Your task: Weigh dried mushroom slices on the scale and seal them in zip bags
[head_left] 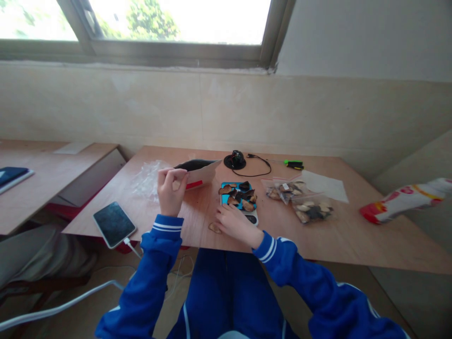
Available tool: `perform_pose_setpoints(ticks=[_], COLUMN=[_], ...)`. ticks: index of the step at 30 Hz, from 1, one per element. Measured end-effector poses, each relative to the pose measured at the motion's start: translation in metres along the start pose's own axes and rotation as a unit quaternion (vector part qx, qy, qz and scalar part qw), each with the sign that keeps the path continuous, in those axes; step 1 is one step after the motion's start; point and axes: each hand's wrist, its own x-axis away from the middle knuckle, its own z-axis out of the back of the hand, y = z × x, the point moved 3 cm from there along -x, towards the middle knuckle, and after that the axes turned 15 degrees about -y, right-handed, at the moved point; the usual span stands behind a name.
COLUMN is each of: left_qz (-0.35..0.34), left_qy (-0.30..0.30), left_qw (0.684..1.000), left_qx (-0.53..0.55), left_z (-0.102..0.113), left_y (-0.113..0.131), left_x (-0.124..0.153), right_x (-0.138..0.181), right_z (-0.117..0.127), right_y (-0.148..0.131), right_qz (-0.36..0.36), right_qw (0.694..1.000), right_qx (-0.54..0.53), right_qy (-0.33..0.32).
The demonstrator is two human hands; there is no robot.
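My left hand is raised above the wooden table, fingers pinched together near the open mouth of a red and white pouch; what it pinches is too small to make out. My right hand rests on the table by the near edge of a small blue scale piled with brown dried slices, fingers curled toward it. One loose slice lies on the table just left of that hand.
Clear bags of dried slices lie right of the scale. A phone on a white cable sits at the table's left corner. Crumpled clear plastic, a black cabled device, a green marker, white paper and a red-white packet are around.
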Motion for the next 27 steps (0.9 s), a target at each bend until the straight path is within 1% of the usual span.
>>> perform_pose_setpoints(ticks=[2,5,11,16,19,25,27], left_qz=[0.001,0.0,-0.006,-0.004,-0.006,-0.002,-0.002], left_qy=[0.001,0.001,-0.002,0.0,-0.003,-0.001,-0.003], left_qw=[1.0,1.0,1.0,1.0,1.0,1.0,1.0], left_qx=[-0.001,0.0,-0.002,-0.007,-0.006,-0.006,-0.006], left_z=[0.0,0.0,0.0,0.0,0.001,0.002,0.002], left_y=[0.0,0.001,0.0,-0.001,0.0,0.001,0.001], left_x=[0.0,0.001,0.001,0.002,0.002,0.001,0.001], right_x=[0.003,0.004,0.008,0.011,0.011,0.011,0.013], right_z=[-0.01,-0.017,-0.013,-0.02,-0.021,-0.015,-0.014], right_y=[-0.015,-0.024,-0.024,-0.025,-0.022,-0.011,-0.007], right_qz=[-0.009,-0.013,-0.027,-0.018,-0.03,-0.035,-0.032], right_qw=[0.999,0.998,0.999,0.999,0.998,0.995,0.994], right_qx=[0.043,0.054,0.015,-0.009,-0.024,-0.041,-0.048], right_qy=[-0.012,-0.023,-0.037,-0.047,-0.056,-0.087,-0.088])
